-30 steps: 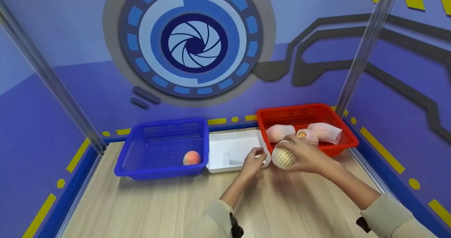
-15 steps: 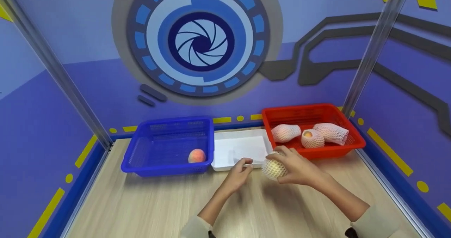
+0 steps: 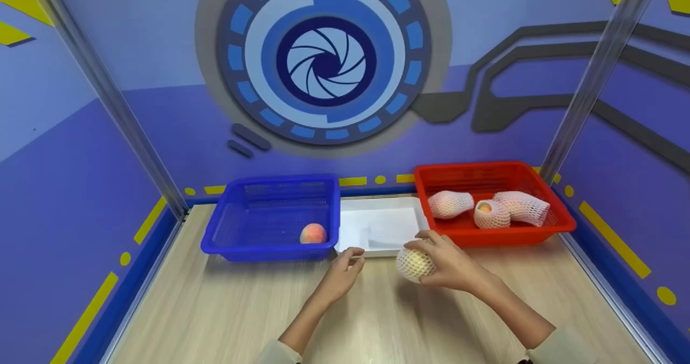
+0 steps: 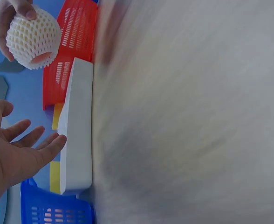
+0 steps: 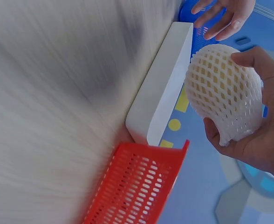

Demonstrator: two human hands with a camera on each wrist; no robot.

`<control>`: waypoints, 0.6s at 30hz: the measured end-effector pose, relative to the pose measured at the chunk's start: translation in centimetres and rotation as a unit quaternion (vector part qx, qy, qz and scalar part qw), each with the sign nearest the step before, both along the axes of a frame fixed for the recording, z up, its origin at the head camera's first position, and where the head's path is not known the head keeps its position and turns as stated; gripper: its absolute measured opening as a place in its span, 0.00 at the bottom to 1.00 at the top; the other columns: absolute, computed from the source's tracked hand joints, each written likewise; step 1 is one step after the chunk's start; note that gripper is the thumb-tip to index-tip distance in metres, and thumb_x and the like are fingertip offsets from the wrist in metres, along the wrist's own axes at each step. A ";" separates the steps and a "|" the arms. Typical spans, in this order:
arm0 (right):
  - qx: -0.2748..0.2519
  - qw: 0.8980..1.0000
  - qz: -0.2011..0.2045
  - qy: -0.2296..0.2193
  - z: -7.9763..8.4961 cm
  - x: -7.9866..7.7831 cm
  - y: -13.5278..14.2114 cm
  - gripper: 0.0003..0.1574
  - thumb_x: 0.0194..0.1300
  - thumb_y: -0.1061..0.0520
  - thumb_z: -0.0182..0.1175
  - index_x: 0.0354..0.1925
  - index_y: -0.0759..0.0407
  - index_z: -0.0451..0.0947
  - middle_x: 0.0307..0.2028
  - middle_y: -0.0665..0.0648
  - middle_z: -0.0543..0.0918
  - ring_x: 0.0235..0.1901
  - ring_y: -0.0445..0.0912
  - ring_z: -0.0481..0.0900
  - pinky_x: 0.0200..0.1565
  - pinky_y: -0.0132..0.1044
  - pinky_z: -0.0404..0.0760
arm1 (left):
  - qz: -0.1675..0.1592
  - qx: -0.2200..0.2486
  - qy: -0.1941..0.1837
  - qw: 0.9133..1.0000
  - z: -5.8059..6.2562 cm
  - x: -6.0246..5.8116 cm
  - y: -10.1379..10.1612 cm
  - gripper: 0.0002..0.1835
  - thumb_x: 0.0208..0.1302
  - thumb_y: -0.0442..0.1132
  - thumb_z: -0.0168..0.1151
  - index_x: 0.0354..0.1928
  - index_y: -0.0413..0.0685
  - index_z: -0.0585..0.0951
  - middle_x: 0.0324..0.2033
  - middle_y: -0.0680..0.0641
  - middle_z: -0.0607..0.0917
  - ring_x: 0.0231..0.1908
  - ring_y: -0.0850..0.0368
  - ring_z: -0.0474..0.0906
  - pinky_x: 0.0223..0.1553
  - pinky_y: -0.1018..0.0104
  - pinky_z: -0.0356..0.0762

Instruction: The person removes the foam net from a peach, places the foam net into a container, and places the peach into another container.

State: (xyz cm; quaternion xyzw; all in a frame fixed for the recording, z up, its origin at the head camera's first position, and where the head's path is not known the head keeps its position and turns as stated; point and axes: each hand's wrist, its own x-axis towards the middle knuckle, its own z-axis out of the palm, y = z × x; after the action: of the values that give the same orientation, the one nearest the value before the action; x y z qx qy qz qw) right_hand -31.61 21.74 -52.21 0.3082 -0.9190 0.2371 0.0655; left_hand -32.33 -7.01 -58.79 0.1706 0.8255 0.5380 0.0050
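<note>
Foam-netted fruit is hovering over the surface, just in front of the white tray at the far edge. Right hand is holding it, grip curling round the net. Net's opening is seemingly facing the left hand, which is hovering to its left, apart, fingers relaxed, holding nothing. Red basket is sitting by far right corner, blue basket far left.

1. Fruit: rounded, sleeved in a white foam net, yellowish through the mesh, pinkish at one opening.
2. Held in the right grip, raised above the tabletop, nearer its right edge than its left.
</note>
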 end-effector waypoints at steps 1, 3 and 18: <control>-0.002 1.000 0.002 0.000 -0.1 0.0 -0.2 0.40 0.44 0.57 0.76 0.59 0.49 0.79 0.60 0.62 0.74 0.54 0.60 0.73 0.49 0.56 0.84 | 0.004 -0.004 0.004 1.000 -0.1 0.1 -0.3 0.18 0.77 0.40 0.53 0.59 0.34 0.76 0.58 0.32 0.79 0.56 0.39 0.80 0.57 0.43 0.78; -0.002 1.000 0.004 -0.001 -0.4 -0.1 -0.5 0.41 0.44 0.57 0.76 0.60 0.49 0.79 0.60 0.62 0.74 0.54 0.59 0.73 0.50 0.56 0.83 | 0.012 -0.009 0.008 1.000 -0.2 0.2 -0.9 0.18 0.77 0.39 0.53 0.59 0.34 0.76 0.57 0.33 0.80 0.55 0.39 0.80 0.57 0.42 0.78; -0.007 1.000 -0.003 -0.022 -2.1 -0.1 -2.0 0.41 0.47 0.53 0.78 0.61 0.46 0.78 0.60 0.60 0.74 0.56 0.59 0.74 0.53 0.58 0.82 | 0.040 -0.014 -0.029 0.999 -1.6 1.4 -4.3 0.20 0.79 0.42 0.51 0.63 0.36 0.75 0.59 0.32 0.78 0.57 0.40 0.77 0.59 0.43 0.76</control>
State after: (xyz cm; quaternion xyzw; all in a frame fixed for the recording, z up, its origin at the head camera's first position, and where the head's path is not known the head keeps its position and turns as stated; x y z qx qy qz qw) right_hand -31.74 19.73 -54.28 0.3001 -0.9194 0.2497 0.0483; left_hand -30.98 -11.29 -60.37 0.1217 0.8385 0.5310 0.0091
